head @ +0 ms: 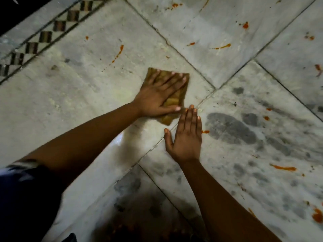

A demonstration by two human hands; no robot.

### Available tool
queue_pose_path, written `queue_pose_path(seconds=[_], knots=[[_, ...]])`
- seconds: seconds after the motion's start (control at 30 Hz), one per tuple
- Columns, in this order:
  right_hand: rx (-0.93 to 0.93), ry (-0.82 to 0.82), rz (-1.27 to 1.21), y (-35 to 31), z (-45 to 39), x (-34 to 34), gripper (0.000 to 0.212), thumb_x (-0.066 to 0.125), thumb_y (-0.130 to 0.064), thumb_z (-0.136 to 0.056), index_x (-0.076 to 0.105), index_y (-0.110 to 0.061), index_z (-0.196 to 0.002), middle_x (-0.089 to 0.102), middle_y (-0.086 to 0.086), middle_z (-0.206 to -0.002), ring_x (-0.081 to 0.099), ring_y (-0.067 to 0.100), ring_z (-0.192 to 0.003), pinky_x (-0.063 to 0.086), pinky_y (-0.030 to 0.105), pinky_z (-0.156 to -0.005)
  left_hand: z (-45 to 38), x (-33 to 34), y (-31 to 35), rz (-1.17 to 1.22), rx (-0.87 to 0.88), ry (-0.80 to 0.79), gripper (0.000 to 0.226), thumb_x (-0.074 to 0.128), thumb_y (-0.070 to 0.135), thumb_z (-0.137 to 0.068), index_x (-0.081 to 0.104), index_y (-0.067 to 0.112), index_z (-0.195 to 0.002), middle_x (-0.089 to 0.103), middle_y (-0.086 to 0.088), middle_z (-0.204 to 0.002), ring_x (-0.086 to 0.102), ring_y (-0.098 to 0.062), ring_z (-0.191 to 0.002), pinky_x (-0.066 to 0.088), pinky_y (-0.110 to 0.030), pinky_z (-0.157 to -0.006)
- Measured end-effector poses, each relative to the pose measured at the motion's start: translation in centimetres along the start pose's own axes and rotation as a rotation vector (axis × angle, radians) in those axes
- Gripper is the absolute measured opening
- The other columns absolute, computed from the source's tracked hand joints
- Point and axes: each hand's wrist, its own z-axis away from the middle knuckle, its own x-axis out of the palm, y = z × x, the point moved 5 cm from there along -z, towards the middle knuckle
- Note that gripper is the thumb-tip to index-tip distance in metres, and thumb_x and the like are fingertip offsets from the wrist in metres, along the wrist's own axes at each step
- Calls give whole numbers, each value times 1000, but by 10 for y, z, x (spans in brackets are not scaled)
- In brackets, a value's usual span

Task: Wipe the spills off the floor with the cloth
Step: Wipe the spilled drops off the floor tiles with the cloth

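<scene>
Wiping under way, most spills still on the floor
The left hand presses flat on the folded cloth mid-floor; the right hand rests flat, fingers straight, just beside it. Orange spills remain scattered on the far and right tiles, so I judge much wiping is left

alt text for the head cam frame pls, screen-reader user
The left hand presses flat on a folded brown cloth on a pale marble floor, while the right hand rests open on the floor just beside it. Orange-red spills dot the tiles around them, mostly ahead and to the right.
</scene>
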Motion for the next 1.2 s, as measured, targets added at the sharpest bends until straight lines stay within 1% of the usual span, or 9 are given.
queue_pose_path(seconds=[0.1, 0.23, 0.3, 0.43, 0.5, 0.73, 0.93, 1.1, 1.2], knots=[[-1, -2, -6, 1, 1, 2, 78, 37, -47, -88, 24, 6, -144, 20, 26, -152, 16, 34, -142, 11, 42, -117, 26, 0, -36, -35, 106, -19, 71, 17, 68, -87, 19, 30, -148, 16, -5, -157, 12, -24, -144, 1, -46, -113], [-3, -20, 10, 1, 1, 3, 78, 36, -47, -89, 23, 6, -144, 19, 26, -152, 16, 34, -143, 9, 41, -117, -20, -7, -61, 9, -242, -33, 68, 16, 64, -82, 20, 40, -146, 10, -3, -159, 7, -27, -146, 1, -54, -112], [-2, -31, 22, 0, 1, 2, 78, 36, -47, -89, 23, 7, -144, 20, 26, -152, 17, 34, -143, 9, 41, -117, -34, -8, -38, -32, -294, -54, 71, 12, 65, -80, 15, 40, -147, 8, -3, -159, 5, -27, -146, -2, -55, -111], [-9, -38, 28, 0, 0, 4, 83, 35, -52, -87, 24, 8, -143, 20, 27, -151, 18, 36, -142, 8, 41, -117, 24, 7, 6, -158, 172, -28, 68, 19, 64, -86, 7, 35, -147, 13, -8, -157, 12, -26, -145, 0, -53, -112], [-12, -39, 29, 0, 1, 5, 85, 34, -55, -87, 22, 7, -144, 17, 27, -152, 15, 35, -143, 7, 40, -117, 52, 4, -17, -117, 225, 0, 73, 28, 61, -85, 15, 27, -148, 18, -9, -155, 15, -25, -143, 6, -50, -113], [-36, -28, 24, -8, -7, -1, 82, 32, -52, -89, 21, 6, -145, 17, 26, -153, 15, 35, -143, 9, 41, -117, 7, -18, -74, -87, -267, 53, 79, 17, 64, -79, 13, 29, -149, 13, -4, -158, 13, -25, -145, 2, -48, -112], [-15, -20, 56, -5, -14, 1, 77, 29, -49, -92, 25, 10, -142, 23, 30, -149, 23, 39, -140, 11, 44, -115, 76, 5, -41, -139, 148, 49, 73, 29, 57, -84, 19, 24, -148, 19, -8, -155, 16, -25, -143, 5, -51, -113], [-171, -33, 37, -14, -52, -3, 74, 24, -47, -93, 19, 6, -145, 17, 27, -152, 15, 36, -143, 4, 40, -116, 63, -5, -107, -90, -198, 59, 70, 25, 61, -82, 13, 35, -146, 22, -7, -155, 22, -29, -142, 8, -49, -110], [-249, -41, 39, -23, -76, 2, 74, 22, -46, -93, 18, 6, -145, 14, 26, -153, 12, 35, -143, 3, 39, -117, 45, -5, -112, -84, -253, 21, 69, 20, 61, -80, 9, 38, -144, 16, -5, -157, 15, -29, -144, 7, -55, -111]])
